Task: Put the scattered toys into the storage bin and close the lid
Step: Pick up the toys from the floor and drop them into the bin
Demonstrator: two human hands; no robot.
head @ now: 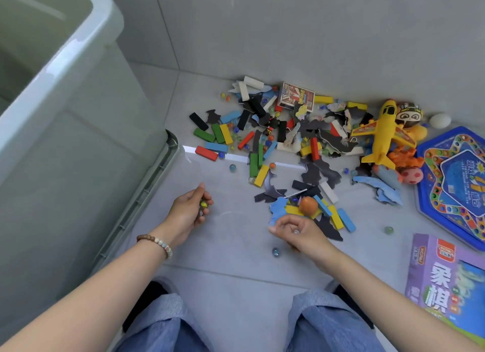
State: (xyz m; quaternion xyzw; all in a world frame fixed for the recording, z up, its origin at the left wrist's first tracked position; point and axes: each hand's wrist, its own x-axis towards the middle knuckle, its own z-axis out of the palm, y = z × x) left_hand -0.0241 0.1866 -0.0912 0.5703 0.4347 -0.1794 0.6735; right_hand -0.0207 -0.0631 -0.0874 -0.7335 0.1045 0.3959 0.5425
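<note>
Head view looks down at a person crouched on a grey tiled floor, knees in blue jeans at the bottom edge. The left hand, with a bead bracelet on its wrist, is curled round a few marbles, one of them yellow. The right hand is also curled and pinches a small clear marble at its fingertips. Between the hands a blue marble lies loose on the floor. The bin, pale green and open, stands at the left, and what looks like its ribbed lid lies on the floor against its base. Toys are scattered in the corner by the wall: coloured blocks mixed with dark puzzle pieces and marbles, a yellow plane, an orange ball just beyond the right hand, a blue game board and a purple box at the right.
</note>
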